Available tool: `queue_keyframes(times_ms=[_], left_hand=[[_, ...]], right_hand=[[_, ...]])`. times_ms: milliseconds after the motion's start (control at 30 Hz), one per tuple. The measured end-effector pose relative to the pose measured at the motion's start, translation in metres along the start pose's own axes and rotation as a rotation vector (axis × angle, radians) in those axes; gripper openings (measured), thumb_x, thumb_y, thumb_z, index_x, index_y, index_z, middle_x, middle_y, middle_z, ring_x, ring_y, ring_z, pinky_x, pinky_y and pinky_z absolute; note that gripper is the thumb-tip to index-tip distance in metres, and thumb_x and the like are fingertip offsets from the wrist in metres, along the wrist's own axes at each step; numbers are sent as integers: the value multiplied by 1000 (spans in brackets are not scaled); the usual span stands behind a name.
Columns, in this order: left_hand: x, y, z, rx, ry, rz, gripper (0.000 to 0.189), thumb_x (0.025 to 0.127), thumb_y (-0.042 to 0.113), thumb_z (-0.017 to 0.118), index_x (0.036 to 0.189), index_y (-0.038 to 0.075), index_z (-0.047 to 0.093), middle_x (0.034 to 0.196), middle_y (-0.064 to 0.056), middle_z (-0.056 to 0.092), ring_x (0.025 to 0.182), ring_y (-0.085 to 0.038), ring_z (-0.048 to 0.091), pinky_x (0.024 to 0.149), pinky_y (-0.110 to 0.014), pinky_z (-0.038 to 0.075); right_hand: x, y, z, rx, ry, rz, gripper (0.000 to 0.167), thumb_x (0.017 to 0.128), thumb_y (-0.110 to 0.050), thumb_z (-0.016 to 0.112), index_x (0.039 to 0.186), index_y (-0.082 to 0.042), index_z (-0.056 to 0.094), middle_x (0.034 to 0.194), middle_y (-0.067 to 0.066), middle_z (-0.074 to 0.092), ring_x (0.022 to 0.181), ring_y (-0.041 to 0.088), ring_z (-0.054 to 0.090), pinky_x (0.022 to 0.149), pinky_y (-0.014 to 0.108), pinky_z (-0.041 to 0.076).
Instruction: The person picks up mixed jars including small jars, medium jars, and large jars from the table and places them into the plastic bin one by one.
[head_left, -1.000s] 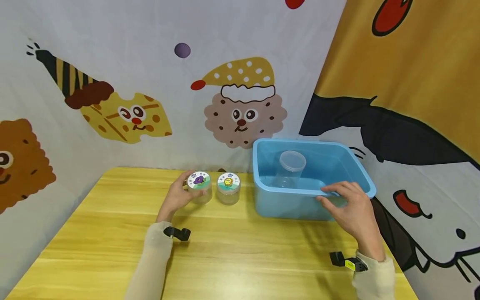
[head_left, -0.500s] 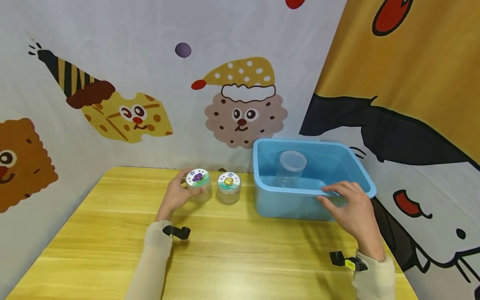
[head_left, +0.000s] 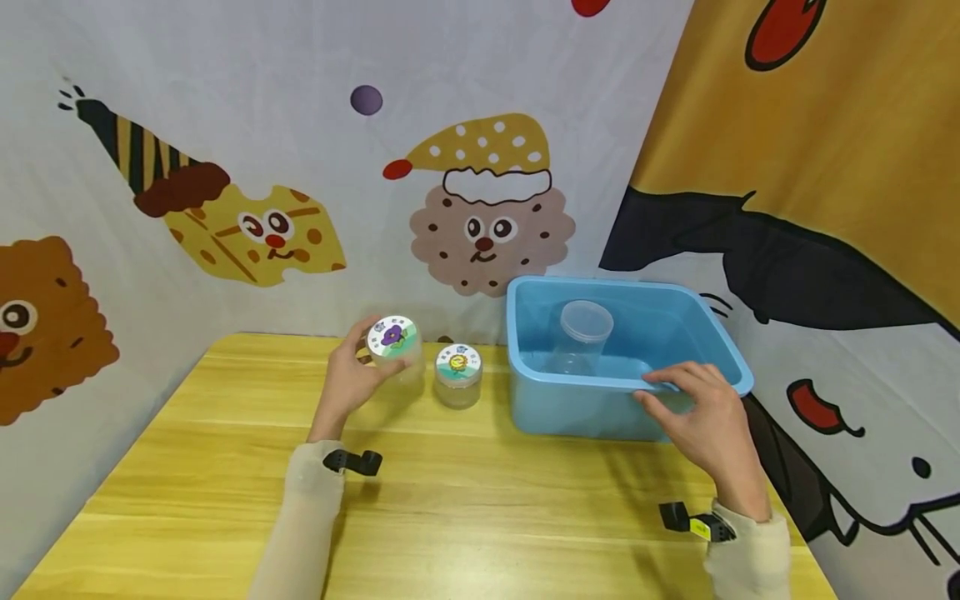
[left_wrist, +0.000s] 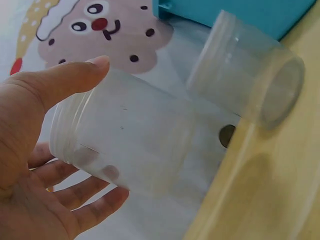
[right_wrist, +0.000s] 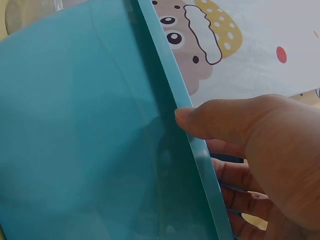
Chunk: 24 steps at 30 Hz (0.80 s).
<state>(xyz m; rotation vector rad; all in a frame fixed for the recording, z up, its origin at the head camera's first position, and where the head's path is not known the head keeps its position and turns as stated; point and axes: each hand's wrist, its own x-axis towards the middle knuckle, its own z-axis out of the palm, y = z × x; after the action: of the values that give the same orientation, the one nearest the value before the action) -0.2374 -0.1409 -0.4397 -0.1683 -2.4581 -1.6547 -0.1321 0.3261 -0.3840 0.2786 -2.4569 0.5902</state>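
Note:
My left hand (head_left: 347, 383) grips a clear plastic jar (head_left: 392, 337) whose round lid shows a purple flower. In the left wrist view the thumb and fingers lie on opposite sides of this jar (left_wrist: 125, 130), which is held above the table. Just right of it stands a similar jar (head_left: 458, 375) with a yellow flower on its lid. At the near rim of a light blue plastic bin (head_left: 585, 410), my right hand (head_left: 708, 425) pinches the edge. The thumb is outside, as the right wrist view shows, and the fingers reach over the rim (right_wrist: 197, 145).
Inside the bin, toward its left, stands another clear jar (head_left: 585, 325) with a plain translucent lid. The bin sits at the back right of the wooden table (head_left: 450, 508). A cartoon-printed cloth (head_left: 285, 150) hangs behind the table's back edge.
My left hand has raised the purple-flower jar off the table, moving it slightly left. The right hand, the bin and the yellow-flower jar stay where they were.

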Motion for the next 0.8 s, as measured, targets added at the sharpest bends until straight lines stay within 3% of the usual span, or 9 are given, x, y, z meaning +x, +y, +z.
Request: queue_keyframes(times_ms=[267, 500, 800], left_hand=[[-4, 18, -3, 9, 72, 75, 93, 79, 26, 91, 156, 14, 41, 147, -14, 55, 131, -31, 53, 108, -52, 50], [-6, 27, 1, -15, 80, 107, 91, 78, 26, 92, 155, 17, 43, 145, -11, 57, 129, -26, 56, 105, -48, 51], [-10, 40, 13, -43, 58, 198, 87, 78, 23, 92, 152, 22, 47, 142, -8, 60, 129, -23, 56, 107, -48, 49]], right_hand=[[1, 1, -1, 4, -5, -2, 25, 78, -14, 89, 101, -11, 79, 98, 5, 74, 98, 25, 58, 76, 41, 43], [3, 3, -2, 26, 10, -33, 24, 78, -13, 89, 100, -12, 79, 97, 3, 74, 97, 23, 58, 78, 38, 42], [0, 4, -1, 29, 14, -29, 25, 78, -13, 90, 101, -12, 80, 97, 2, 74, 96, 22, 57, 77, 35, 42]])
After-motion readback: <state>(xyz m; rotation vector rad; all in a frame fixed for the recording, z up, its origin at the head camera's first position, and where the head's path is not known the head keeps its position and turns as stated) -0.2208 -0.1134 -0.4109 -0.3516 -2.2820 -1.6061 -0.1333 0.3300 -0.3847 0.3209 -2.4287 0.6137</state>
